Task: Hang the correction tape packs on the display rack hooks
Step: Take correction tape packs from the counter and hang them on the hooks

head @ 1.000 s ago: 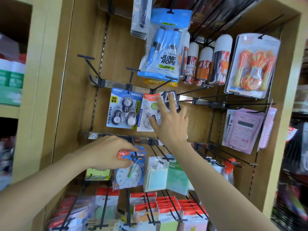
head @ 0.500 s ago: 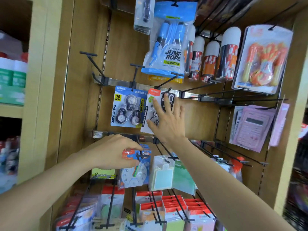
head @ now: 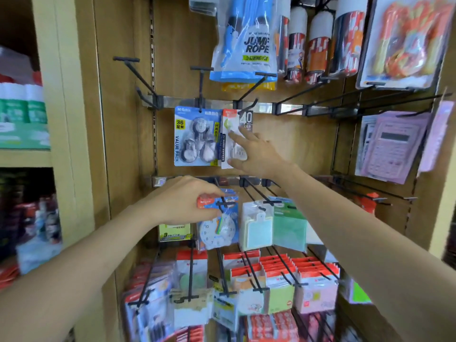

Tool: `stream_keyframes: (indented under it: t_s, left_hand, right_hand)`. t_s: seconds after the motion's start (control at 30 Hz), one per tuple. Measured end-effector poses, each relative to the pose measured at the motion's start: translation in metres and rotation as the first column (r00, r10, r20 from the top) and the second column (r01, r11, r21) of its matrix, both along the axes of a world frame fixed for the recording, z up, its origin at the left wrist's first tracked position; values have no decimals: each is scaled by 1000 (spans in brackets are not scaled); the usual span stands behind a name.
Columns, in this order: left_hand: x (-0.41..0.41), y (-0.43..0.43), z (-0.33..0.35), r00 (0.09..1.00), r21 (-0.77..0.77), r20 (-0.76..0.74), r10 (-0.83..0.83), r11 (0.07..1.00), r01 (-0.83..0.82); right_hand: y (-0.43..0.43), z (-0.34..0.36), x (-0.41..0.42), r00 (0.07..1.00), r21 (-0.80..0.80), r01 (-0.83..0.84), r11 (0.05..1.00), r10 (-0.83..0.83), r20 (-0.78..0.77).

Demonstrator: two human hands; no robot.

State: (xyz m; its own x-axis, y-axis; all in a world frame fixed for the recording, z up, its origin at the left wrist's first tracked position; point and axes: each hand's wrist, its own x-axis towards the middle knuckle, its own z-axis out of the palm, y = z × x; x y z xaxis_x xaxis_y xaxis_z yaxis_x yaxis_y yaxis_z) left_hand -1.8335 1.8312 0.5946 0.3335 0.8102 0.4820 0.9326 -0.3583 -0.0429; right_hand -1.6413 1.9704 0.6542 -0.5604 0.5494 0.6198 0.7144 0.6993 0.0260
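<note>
On its hook, white pack point(head: 230, 139) apparently touches right hand point(head: 259, 154).

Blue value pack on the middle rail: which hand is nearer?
Right. The right hand sits just right of the blue value pack, fingers on the white pack beside it. The left hand is lower, pinching the clock pack on the rail below.
</note>
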Motion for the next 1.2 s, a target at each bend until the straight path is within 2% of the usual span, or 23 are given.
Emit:
stream_keyframes:
  t_s: [0.07, 0.13, 0.2, 0.33, 0.43, 0.53, 0.67, 0.73, 0.8, 0.87, 0.97, 1.03, 1.2]
  left_hand:
    - [0, -1, 0, 999, 72, -40, 1, 997, 1]
    - [2, -6, -1, 995, 169, -104, -8, 985, 26]
    - [5, -12, -4, 987, 278, -150, -53, 956, 94]
    - [11, -34, -15, 979, 500, -132, -156, 842, 201]
    - [17, -64, -49, 969, 529, -115, -220, 812, 247]
    - [18, -95, -109, 967, 400, -42, -251, 883, 246]
    - [9, -126, -223, 977, 82, 139, -160, 985, 150]
    - [6, -145, -283, 973, -104, 217, -73, 990, 97]
    - [4, -168, -342, 948, -265, 313, 52, 964, 35]
    - [1, -195, -402, 901, -446, 370, 225, 894, -40]
    - [-5, -243, -488, 818, -722, 346, 459, 688, -81]
    - [-1, -274, -534, 771, -826, 306, 559, 559, -77]
    - [10, -351, -623, 566, -966, 214, 796, 257, 3]
  right_hand:
    - [-27, -19, 14, 987, 35, -117, 993, 120, -109]
    - [-53, -38, 30, 966, 97, -162, 982, 178, -187]
    - [-77, -58, 44, 954, 153, -179, 972, 209, -213]
    - [-115, -104, 67, 924, 149, -233, 961, 267, -275]
    - [-138, -148, 75, 919, 119, -255, 960, 279, -280]
    - [-155, -202, 79, 918, 6, -281, 960, 270, -291]
    - [-176, -289, 79, 932, -210, -274, 938, 206, -297]
    - [-191, -337, 78, 936, -362, -265, 894, 149, -318]
    - [-206, -387, 78, 948, -545, -232, 806, 62, -312]
    - [-222, -438, 79, 966, -687, -173, 706, -16, -260]
    - [-249, -502, 80, 987, -848, -83, 523, -77, -144]
    - [-267, -537, 82, 996, -908, -3, 418, -84, -42]
    - [-307, -610, 78, 978, -965, 205, 162, -73, 195]
